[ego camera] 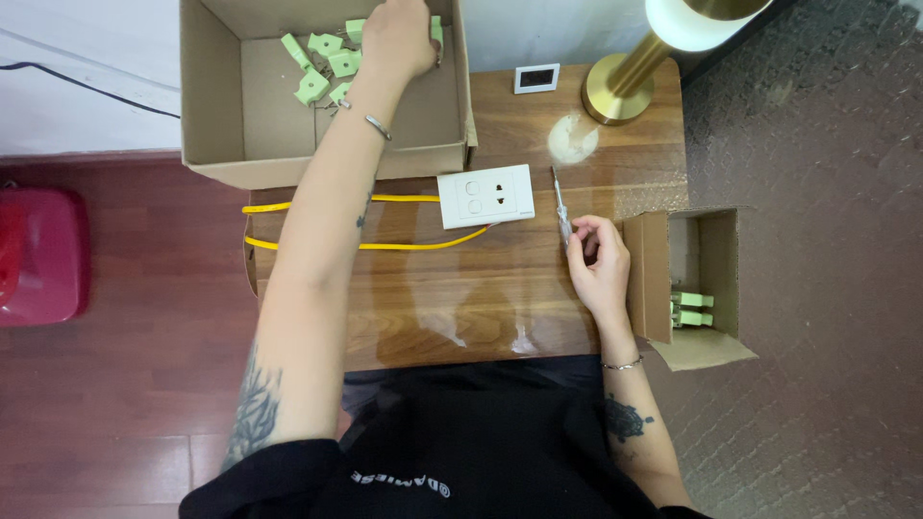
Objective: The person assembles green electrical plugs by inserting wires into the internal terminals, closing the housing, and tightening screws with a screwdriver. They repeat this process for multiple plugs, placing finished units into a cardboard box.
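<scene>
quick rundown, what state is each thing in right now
large cardboard box: open, green parts inside
green parts: loose, scattered in that box
left hand: reaching into the box, over the parts
right hand: fingers around the screwdriver handle
screwdriver: lying on the table
white socket plate: face up, yellow wires attached
small cardboard box: open, on its side
lamp: lit

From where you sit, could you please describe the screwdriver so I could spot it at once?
On the glossy wooden table, right of the white socket plate, the right hand holds a slim silver screwdriver. It is the only thin metal tool there, pointing toward the brass lamp base.
</scene>
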